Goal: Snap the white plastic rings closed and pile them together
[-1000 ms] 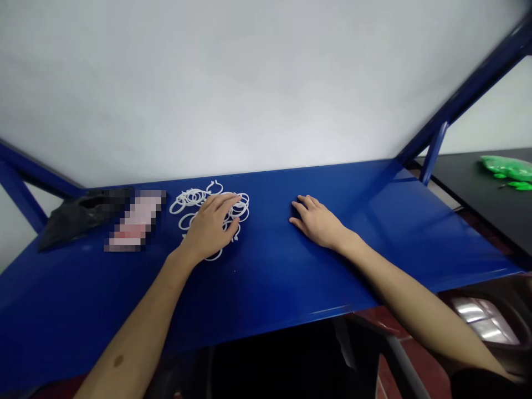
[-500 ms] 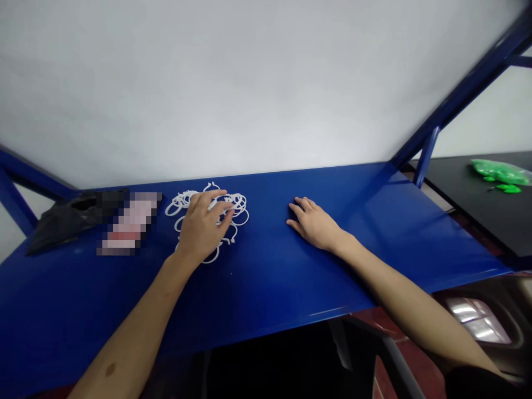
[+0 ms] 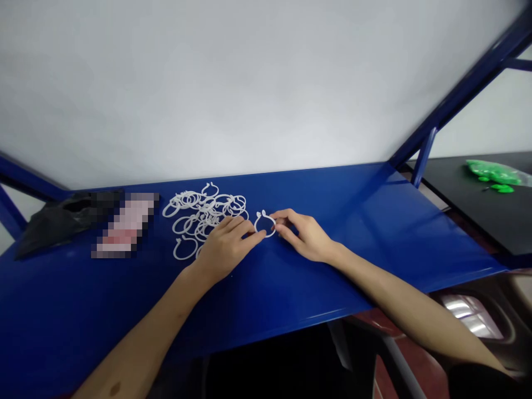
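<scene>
Between my two hands stands one white plastic curtain ring [image 3: 269, 235], unfastened, its two knobbed ends at the top. My left hand [image 3: 228, 244] pinches it from the left, thumb along the lower edge. On the other side, the fingertips of my right hand [image 3: 306, 235] close on its right edge. A loose pile of similar white curtain rings [image 3: 213, 209] lies behind and to the left of my left hand, which covers part of it.
The blue table [image 3: 291, 293] backs onto a pale wall [image 3: 257, 88]. At its left lie a black bag [image 3: 54, 221] and a blurred pink-and-white packet [image 3: 128, 221]. Blue frame bars slope up at both sides. On a black table at right sits a bag of green pieces [image 3: 492, 172].
My left hand has come away from the pile toward the right with one ring. My right hand has shifted left, from lying open on the table to gripping that ring.
</scene>
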The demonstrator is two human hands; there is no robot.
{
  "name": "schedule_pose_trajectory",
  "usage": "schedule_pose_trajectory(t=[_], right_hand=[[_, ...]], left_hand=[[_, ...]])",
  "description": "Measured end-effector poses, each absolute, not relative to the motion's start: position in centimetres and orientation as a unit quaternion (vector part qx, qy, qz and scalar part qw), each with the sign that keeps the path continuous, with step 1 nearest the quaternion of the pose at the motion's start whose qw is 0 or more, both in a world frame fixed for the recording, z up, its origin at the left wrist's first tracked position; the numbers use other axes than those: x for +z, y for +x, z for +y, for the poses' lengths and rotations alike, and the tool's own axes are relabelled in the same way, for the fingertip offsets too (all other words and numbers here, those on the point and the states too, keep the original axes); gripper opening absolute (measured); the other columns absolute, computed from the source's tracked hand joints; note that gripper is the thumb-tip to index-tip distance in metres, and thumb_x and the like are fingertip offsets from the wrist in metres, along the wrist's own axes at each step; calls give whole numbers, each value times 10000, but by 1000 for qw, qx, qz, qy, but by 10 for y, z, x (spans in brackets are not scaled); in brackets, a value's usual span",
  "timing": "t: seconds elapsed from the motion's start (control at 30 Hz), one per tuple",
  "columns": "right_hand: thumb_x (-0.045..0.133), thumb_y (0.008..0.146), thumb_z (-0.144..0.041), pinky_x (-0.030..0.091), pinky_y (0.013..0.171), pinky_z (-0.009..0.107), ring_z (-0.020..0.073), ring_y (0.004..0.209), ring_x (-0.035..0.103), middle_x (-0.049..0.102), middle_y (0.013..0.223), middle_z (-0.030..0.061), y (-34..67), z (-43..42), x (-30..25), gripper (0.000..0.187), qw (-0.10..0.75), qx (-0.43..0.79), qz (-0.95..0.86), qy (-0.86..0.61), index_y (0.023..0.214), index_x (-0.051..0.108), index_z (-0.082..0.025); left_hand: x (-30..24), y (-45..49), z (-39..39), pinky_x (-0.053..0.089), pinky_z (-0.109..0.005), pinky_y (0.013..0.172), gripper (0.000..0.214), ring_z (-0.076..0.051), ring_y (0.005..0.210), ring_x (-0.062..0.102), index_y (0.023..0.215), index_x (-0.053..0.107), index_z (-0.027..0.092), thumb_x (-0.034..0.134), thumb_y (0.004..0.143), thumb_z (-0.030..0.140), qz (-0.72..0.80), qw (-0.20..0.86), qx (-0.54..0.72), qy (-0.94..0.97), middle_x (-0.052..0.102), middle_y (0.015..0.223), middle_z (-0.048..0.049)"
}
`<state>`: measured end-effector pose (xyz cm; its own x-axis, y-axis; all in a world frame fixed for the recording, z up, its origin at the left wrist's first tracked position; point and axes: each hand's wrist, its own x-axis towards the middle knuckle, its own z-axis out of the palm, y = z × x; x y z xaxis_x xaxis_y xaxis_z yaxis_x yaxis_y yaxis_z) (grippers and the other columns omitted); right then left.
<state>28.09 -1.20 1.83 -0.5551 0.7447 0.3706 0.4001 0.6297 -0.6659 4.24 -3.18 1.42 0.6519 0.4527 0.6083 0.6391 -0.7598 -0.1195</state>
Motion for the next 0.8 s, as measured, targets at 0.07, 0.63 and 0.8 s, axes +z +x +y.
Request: schedule_pose_trajectory(t=[0.07,0.63,0.8], right_hand=[[506,1032,-314,546,676,275,137,744,685,727,911,20,281,-12,15,225,345,267,-835,-335,1216,550,-192],[586,995,-339,574,671,257,130,749,691,719,924,26,277,-12,6,197,416,255,-796,-357,1142,599,-209],[577,1003,-353,588,712,270,134,762,699,719,930,28,280,-11,6,197,410,219,-806,-366,1143,607,-218]], left_hand=[[15,40,-31,472,-330,787,192,-161,793,573,998,709,254,584,943,118,-311,169,-282,-891,650,836,0],[12,56,-37,533,-347,866,175,-187,910,640,1102,608,188,619,930,161,-354,120,-360,-855,695,963,-44],[13,52,-33,527,-370,823,46,-197,862,636,944,606,206,596,950,251,-452,56,-389,-801,691,865,-22]])
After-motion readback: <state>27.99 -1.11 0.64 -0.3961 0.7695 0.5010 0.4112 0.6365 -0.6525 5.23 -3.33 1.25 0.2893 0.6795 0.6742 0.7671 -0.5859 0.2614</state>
